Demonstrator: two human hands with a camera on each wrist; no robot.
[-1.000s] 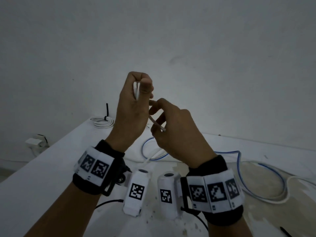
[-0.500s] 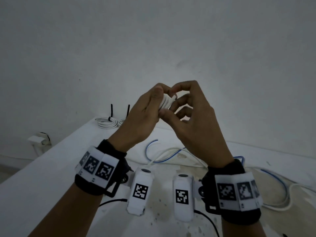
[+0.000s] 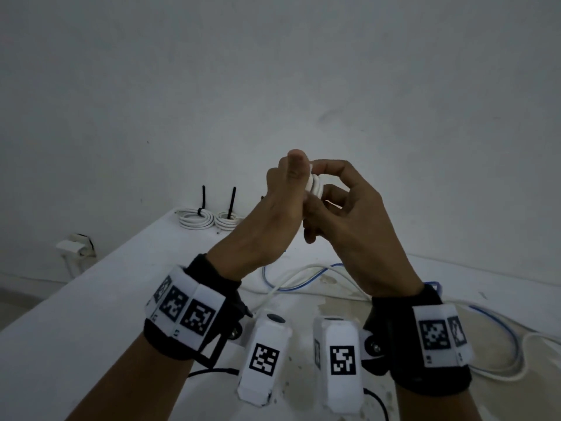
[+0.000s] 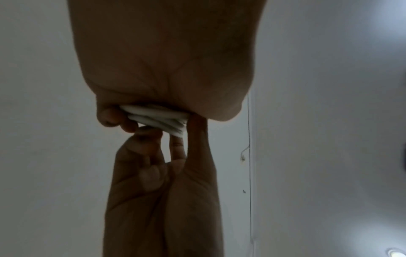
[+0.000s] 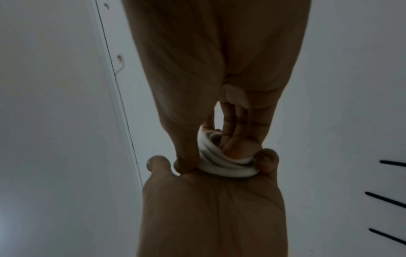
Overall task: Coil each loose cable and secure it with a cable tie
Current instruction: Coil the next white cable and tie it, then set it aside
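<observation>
While both hands are raised in front of the wall, the scene reads as follows.

Coil: a small white cable coil (image 3: 314, 185) of several stacked turns sits between the two hands, lifted well above the table (image 3: 91, 299).

Left hand: the left hand (image 3: 273, 214) grips the coil, thumb upright over its near side and fingers curled round the far side; the right wrist view shows a left fingertip and the thumb clamping the turns (image 5: 226, 165) from either end.

Right hand: the right hand (image 3: 349, 226) pinches the same coil from the right, forefinger arched over the top, other fingers bent below it. In the left wrist view its fingertips (image 4: 149, 132) press against the edge of the turns (image 4: 158, 118).

Axis: the ring stands nearly on edge, its flat faces turned toward the two palms, so the opening runs roughly left to right, from one hand to the other.

Loose tail: a white cable (image 3: 288, 287) trails on the table below the wrists; whether it joins the held coil cannot be told.

Nearer hand: both touch the coil; the left carries more of it, so the right seems the freer one to let go.

Ties: black cable ties (image 5: 388, 200) lie on the table, seen at the right edge of the right wrist view, on the right hand's side.

Done: two tied coils (image 3: 209, 221) rest at the far left of the table.

Still loose: a blue cable (image 3: 501, 326) winds along the right.

Next, as a judgement: a tie must pass through the ring's opening, so the left hand should keep the turns stacked.
</observation>
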